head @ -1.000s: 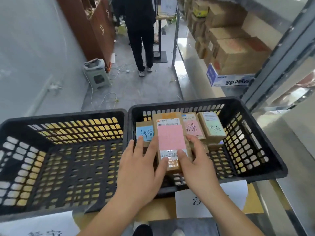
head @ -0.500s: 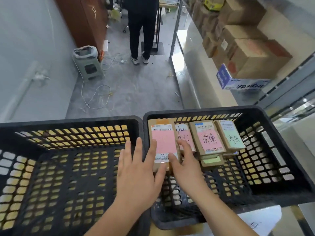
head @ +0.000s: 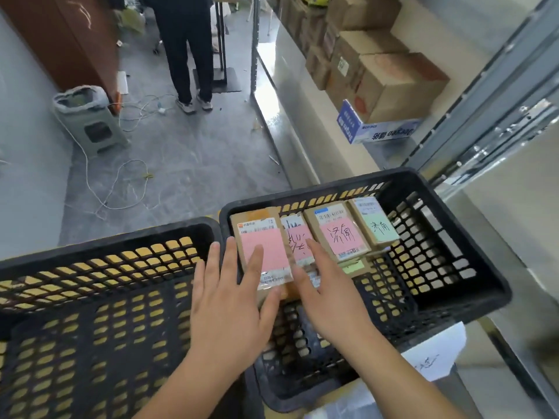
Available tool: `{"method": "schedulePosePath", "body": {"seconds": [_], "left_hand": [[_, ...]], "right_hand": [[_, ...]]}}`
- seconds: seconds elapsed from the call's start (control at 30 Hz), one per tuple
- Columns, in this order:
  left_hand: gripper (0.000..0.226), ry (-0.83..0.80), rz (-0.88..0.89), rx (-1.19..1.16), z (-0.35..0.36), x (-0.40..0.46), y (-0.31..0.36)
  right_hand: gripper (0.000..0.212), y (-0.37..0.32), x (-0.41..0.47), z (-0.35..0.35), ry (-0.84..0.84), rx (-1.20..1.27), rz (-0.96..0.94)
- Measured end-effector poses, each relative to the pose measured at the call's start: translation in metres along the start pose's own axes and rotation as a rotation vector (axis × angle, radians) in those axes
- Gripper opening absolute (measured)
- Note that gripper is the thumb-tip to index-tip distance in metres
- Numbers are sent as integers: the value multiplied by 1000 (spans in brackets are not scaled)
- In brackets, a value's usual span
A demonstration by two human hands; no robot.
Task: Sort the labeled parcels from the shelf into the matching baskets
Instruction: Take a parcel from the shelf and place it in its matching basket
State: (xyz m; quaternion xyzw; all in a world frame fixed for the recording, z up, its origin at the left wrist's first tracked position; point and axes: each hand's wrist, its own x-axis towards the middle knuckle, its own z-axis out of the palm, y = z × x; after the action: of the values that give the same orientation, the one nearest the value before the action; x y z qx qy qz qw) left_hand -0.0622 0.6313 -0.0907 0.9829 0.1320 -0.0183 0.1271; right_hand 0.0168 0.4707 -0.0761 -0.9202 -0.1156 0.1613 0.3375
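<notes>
Far left: a black perforated plastic basket (head: 99, 297) is seen with no parcels inside; yellow shows through its holes.

Beside it, touching at the rims, a second black perforated plastic basket (head: 447, 267) is set. A row of small brown cardboard parcels is held along its far wall. From the left: a cardboard parcel with a blank pink label (head: 262, 246), a cardboard parcel with a pink label bearing dark handwriting (head: 298, 240), partly covered, a cardboard parcel with a pink label and two handwritten characters (head: 337, 229), and a cardboard parcel with a pale green handwritten label (head: 376, 222). More parcels, one with a green label, are glimpsed beneath the row.

The left hand (head: 230, 306) is laid flat, fingers spread, on the near end of the blank-pink parcel; nothing is gripped. The right hand (head: 332, 297) is likewise unclenched, fingers extended onto the second parcel.

Under the right basket a white paper sheet (head: 435, 355) is partly exposed.

Far right: a grey metal shelf (head: 302, 95) is stacked with brown cardboard cartons (head: 399, 83).
</notes>
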Motion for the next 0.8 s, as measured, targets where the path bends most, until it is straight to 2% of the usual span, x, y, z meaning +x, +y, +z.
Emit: {"method": "schedulePosePath", "body": {"seconds": [0.13,0.37,0.57,0.8], "left_hand": [[70,18,118,6,-4,4,29],[70,-7,345,53,-8,-21,116],[73,-51,565,32,7,-71,219],[72,-179,800,-5,55,-145,333]], "right_hand": [[60,17,-24,-33,82,-121,-21],[69,78,-97,-89,240,-211,93],[62,153,-206,-144,385,-199,284],[67,249,-334,-176,485,-82,540]]}}
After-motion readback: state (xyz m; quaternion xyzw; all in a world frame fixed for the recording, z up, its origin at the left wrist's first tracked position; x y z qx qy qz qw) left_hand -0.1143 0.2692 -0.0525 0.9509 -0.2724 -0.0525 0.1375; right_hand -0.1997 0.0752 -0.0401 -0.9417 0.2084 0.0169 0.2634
